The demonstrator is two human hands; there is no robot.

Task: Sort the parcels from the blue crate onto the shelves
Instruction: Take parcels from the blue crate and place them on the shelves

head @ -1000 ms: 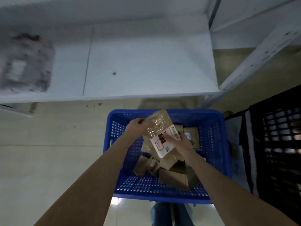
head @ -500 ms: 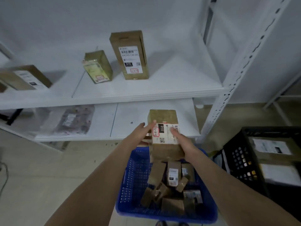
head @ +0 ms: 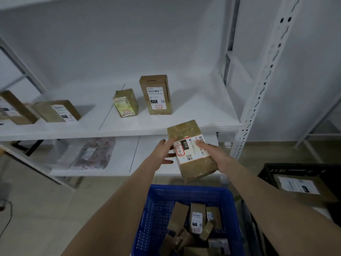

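Grips a labelled parcel in the right hand, left hand flat-fingered against its side, with several boxes on the shelf beyond the fingers and many left in the blue crate beneath them.

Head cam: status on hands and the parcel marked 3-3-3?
Right hand grips labelled parcel, held clear of blue crate. Left hand flat against its left side. Tall box and small box stand on upper shelf, up-left of it.

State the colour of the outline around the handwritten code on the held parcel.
Red, seen in the head view on the held parcel.
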